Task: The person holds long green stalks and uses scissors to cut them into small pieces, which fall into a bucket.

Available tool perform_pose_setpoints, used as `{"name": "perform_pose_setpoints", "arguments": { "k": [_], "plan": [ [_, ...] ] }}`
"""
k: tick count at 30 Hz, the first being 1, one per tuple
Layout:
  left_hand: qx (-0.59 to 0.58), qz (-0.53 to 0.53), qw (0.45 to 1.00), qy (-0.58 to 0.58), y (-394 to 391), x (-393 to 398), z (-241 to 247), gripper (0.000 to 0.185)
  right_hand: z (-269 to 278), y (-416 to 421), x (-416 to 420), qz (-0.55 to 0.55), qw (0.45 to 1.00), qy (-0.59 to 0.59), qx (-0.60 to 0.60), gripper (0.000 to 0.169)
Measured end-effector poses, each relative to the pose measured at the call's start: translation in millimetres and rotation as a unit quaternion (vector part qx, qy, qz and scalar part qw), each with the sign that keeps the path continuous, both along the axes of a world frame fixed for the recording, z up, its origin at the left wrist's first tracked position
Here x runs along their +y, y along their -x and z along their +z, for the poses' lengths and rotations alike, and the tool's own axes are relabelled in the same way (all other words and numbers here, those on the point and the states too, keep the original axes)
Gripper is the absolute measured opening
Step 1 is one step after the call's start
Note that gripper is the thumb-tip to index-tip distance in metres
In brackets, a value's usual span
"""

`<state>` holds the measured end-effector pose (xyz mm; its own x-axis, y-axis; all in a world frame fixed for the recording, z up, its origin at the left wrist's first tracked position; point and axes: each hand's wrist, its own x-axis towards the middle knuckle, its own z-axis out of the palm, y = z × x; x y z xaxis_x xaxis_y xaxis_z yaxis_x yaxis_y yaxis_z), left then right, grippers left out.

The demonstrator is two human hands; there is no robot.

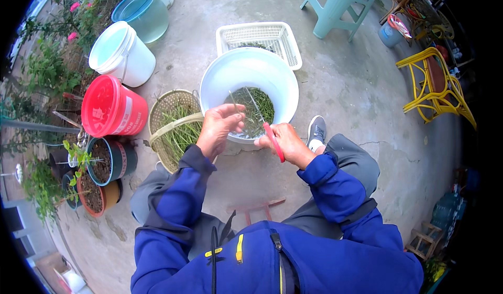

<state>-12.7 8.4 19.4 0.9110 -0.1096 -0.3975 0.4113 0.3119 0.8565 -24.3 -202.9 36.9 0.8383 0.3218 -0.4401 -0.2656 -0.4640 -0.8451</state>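
A white plastic bucket stands before me, with cut green stems and what looks like water at its bottom. Over its near left rim, my left hand pinches a thin green stem between thumb and fingers. My right hand holds red-handled scissors at the near right rim, their blades spread and pointing into the bucket. Left of the bucket, a woven basket with an arched handle holds long green stems. The scissors and the stem do not touch.
Beyond the bucket lies a white plastic mesh basket with some green bits. A red bucket, white bucket, blue tub and plant pots line the left. A pale green stool and yellow-framed chair stand to the right.
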Motion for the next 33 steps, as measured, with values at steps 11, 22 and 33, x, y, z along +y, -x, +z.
{"name": "perform_pose_setpoints", "arguments": {
  "k": [11,22,33],
  "plan": [
    [0.007,0.047,0.999,0.009,1.1,2.2,-3.4,0.011,-3.4,4.1,2.8,0.036,0.999,-0.029,0.026,0.042],
    [-0.002,0.013,0.999,0.030,4.2,-5.1,-6.2,0.007,-8.6,5.7,3.9,0.044,0.998,-0.032,0.031,0.047],
    [-0.011,-0.021,1.000,0.016,9.8,-11.3,-13.3,0.007,1.2,4.2,5.0,0.046,0.996,-0.018,0.079,0.053]
  ]
}}
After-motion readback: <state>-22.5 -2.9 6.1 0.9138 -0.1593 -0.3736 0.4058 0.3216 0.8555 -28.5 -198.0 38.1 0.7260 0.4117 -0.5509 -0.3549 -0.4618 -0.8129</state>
